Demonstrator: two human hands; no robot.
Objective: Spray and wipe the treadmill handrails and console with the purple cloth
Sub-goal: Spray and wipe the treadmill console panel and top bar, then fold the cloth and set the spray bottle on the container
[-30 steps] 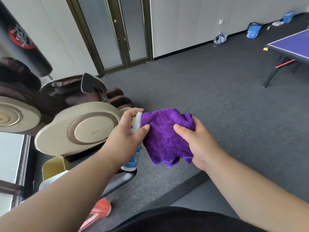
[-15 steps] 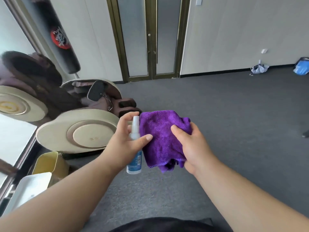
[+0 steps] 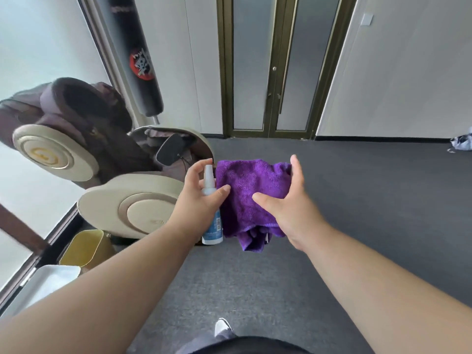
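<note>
My left hand [image 3: 198, 200] grips a small white spray bottle [image 3: 212, 226] with a blue label, held upright, its nozzle beside the cloth. My right hand [image 3: 288, 208] holds the purple cloth [image 3: 245, 198] bunched in front of me, thumb pressed on its front and fingers behind. Bottle and cloth touch side by side at chest height above the grey carpet. No treadmill, handrail or console is in view.
A brown and beige massage chair [image 3: 107, 185] stands at the left. Behind it hangs a black punching bag [image 3: 135, 57]. A yellow bin [image 3: 84, 247] and a white bin [image 3: 43, 282] sit at the lower left. Glass double doors [image 3: 274, 67] are straight ahead across grey carpet [image 3: 383, 200].
The view has swung left and up: the blue table and treadmill edge have left the frame, the doors are now centred. Both hands keep the bottle and cloth together in front of me.
</note>
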